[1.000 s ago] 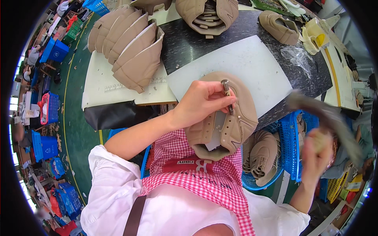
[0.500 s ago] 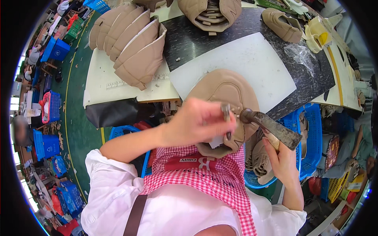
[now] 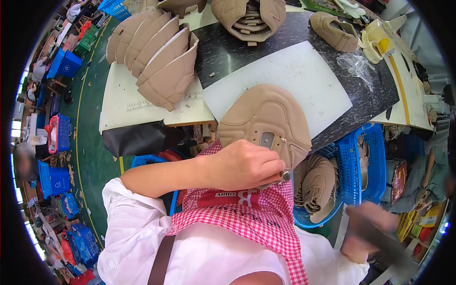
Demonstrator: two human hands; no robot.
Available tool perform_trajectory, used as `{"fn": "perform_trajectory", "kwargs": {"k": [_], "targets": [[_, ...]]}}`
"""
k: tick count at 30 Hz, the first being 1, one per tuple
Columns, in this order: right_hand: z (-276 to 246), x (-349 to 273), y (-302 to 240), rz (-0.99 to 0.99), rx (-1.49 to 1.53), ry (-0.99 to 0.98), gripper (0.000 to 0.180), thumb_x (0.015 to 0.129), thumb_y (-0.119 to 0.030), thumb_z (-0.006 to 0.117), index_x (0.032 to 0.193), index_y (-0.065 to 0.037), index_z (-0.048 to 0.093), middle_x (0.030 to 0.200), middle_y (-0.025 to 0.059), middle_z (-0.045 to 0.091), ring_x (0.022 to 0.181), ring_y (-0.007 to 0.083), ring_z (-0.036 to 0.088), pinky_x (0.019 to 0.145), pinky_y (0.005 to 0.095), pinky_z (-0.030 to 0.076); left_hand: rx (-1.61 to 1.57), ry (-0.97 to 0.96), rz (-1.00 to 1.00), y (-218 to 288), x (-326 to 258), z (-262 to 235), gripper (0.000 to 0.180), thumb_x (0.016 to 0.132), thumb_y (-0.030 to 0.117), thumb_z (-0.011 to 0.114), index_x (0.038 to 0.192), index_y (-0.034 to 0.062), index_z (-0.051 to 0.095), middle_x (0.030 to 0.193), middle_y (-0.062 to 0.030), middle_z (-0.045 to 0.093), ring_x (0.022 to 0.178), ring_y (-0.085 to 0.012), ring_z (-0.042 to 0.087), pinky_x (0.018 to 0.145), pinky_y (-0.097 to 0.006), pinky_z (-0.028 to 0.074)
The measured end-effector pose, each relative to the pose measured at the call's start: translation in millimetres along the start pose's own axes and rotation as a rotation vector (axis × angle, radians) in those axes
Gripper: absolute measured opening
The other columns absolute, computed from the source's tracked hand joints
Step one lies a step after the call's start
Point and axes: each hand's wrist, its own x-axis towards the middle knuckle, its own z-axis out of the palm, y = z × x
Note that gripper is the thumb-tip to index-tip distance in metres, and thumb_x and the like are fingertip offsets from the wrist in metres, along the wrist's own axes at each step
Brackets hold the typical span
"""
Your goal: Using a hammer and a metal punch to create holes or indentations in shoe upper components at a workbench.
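My left hand (image 3: pixel 242 164) is closed around a metal punch (image 3: pixel 285 175), whose round end sticks out past my fingers. Under and beyond that hand lies a beige shoe upper (image 3: pixel 266 104), with a few small holes and pale bits near its middle; its near end is hidden by my hand. A white board (image 3: pixel 327 102) lies partly beneath the upper. Off to the lower right, my right hand (image 3: pixel 368 221) grips a hammer (image 3: pixel 392 247), apart from the upper. Both the hand and the hammer are smeared by motion.
Stacked beige uppers (image 3: pixel 166 78) fan out at the table's left. More nested uppers (image 3: pixel 249 23) stand at the back, and a single upper (image 3: pixel 335 33) lies farther right. Crumpled clear plastic (image 3: pixel 356 66) rests on the dark mat (image 3: pixel 223 47). Blue baskets (image 3: pixel 375 166) holding uppers stand below the right side.
My right hand has swung the hammer from beside the upper down to the right. My left hand, with the punch, has come nearer to me, uncovering more of the upper's middle.
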Motion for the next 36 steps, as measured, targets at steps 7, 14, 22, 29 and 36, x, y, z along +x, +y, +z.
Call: {"fn": "perform_trajectory", "kwargs": {"k": [7,14,22,29,36], "targets": [[36.1,42.3,-53.1,-0.731,0.660,0.513,0.038,0.061,-0.017,0.075,0.094,-0.006,0.057,0.084,0.0111,0.058,0.061,0.0219,0.060,0.053,0.0300,0.047,-0.674,0.203,-0.481,-18.8,-3.9,-4.9,0.016,0.091,0.016,0.049,0.085,0.0013,0.052,0.076,-0.0077,0.059,0.068,-0.0135,0.058,0.063,-0.025,0.045],[54.3,71.1,-41.0,-0.915,0.666,0.838,0.039,0.068,-0.016,0.069,0.102,-0.001,0.058,0.097,0.0139,0.061,0.080,0.0232,0.062,0.066,0.0302,0.051,-0.350,1.065,-0.320,-19.2,-52.1,7.8,0.024,0.094,0.018,0.037,0.075,0.0036,0.040,0.086,-0.0144,0.050,0.077,-0.0208,0.049,0.074,-0.034,0.042],[-69.3,273.0,-22.3,-0.172,0.603,1.145,0.037,0.082,-0.032,0.061,0.110,-0.008,0.058,0.101,0.0171,0.060,0.087,0.0320,0.060,0.071,0.0360,0.048,0.407,0.323,0.174,2.4,-58.5,78.5,0.013,0.078,0.026,0.061,0.070,0.0167,0.055,0.103,-0.0008,0.063,0.091,-0.0125,0.058,0.091,-0.037,0.036],[-92.9,367.0,-51.7,-0.221,0.476,1.129,0.041,0.084,-0.039,0.056,0.109,-0.007,0.060,0.106,0.0127,0.057,0.092,0.0320,0.057,0.076,0.0375,0.045,0.741,0.583,0.219,-18.8,-43.4,113.2,0.017,0.084,0.034,0.056,0.077,0.0186,0.057,0.100,0.0050,0.064,0.089,-0.0063,0.055,0.085,-0.028,0.040],[-117.4,304.7,-37.3,-0.407,0.828,1.247,0.037,0.084,-0.034,0.060,0.103,-0.002,0.060,0.089,0.0115,0.061,0.073,0.0268,0.057,0.068,0.0350,0.045,0.825,0.666,0.283,-28.6,-43.6,111.7,0.017,0.084,0.032,0.059,0.073,0.0192,0.057,0.099,0.0049,0.064,0.087,-0.0048,0.057,0.080,-0.025,0.041]]}}
